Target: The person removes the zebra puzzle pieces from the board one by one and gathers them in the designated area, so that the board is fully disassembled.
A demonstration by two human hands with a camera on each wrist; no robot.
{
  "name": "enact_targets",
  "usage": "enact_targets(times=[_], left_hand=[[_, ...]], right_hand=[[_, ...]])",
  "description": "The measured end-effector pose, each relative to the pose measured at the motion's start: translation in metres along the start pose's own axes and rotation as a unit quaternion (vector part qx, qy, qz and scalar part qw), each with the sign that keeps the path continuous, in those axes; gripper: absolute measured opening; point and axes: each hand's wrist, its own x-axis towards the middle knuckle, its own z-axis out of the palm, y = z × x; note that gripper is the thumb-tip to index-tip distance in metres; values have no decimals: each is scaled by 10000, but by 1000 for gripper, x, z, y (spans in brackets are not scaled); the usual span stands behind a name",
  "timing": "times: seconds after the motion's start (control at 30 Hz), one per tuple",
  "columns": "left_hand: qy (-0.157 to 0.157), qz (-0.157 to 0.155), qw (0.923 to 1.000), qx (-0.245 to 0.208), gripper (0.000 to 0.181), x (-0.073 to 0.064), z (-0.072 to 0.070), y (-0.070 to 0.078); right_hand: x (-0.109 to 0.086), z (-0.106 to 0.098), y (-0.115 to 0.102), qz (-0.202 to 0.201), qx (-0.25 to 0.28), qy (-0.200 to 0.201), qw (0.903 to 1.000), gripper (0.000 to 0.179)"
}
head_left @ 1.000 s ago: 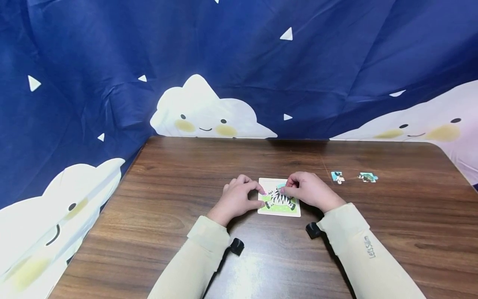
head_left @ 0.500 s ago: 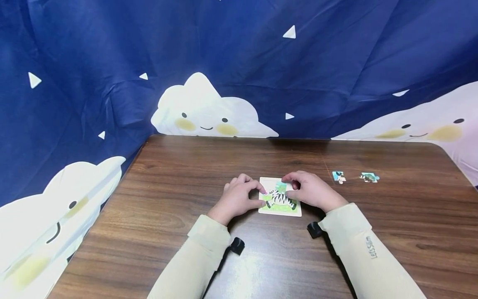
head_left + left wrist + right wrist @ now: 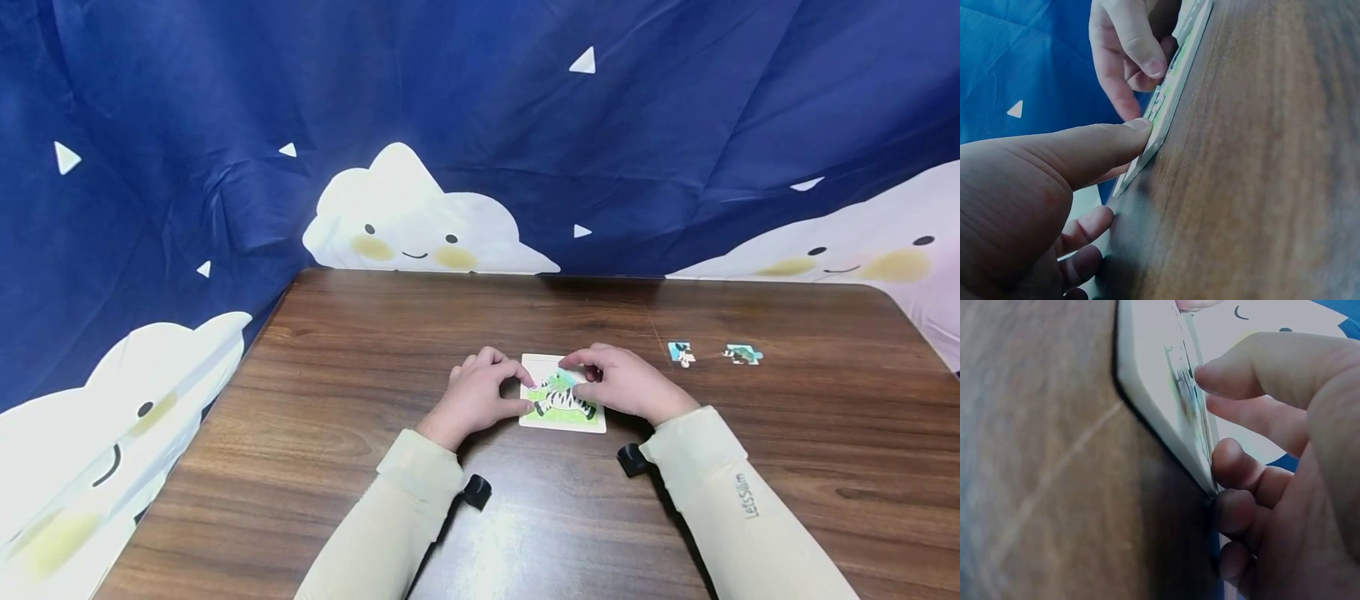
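A square jigsaw board (image 3: 562, 425) with a pale frame and a striped zebra picture lies on the table. My left hand (image 3: 477, 396) holds its left side, with thumb and index finger bent onto the board. In the left wrist view, the left thumb (image 3: 1116, 137) presses on the board's edge (image 3: 1163, 128). My right hand (image 3: 622, 382) has thumb and index finger at a blue-green puzzle piece (image 3: 558, 381), which lies tilted over the upper part of the zebra. The right wrist view shows the right fingers (image 3: 1254, 419) at the board's frame (image 3: 1147, 381); the piece is unclear there.
Two loose puzzle pieces lie beyond the right hand: a blue one with black and white (image 3: 682, 354) and a greenish one (image 3: 742, 354). The brown wooden table (image 3: 360, 358) ends at a dark blue cloth (image 3: 600, 167) with clouds behind.
The blue-green piece, mostly under the right fingers before, has come into sight and turned to a slant. The right index finger has shifted left and up along it. The left hand stays put.
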Motion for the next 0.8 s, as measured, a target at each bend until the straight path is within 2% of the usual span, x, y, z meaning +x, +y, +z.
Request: enact_targets(times=[0.13,0.33,0.63,0.8], left_hand=[[5,-4,10000,28,25,0,0,0],[17,-9,10000,49,26,-1,-2,1],[29,24,10000,26,26,0,-2,1],[50,52,10000,47,26,-1,0,0]], right_hand=[[0,0,-1,-3,-11,-19,10000,27],[0,-1,-2,38,14,1,10000,26],[-2,-1,4,99,285,140,9994,24],[-9,-2,8,73,504,290,9983,23]])
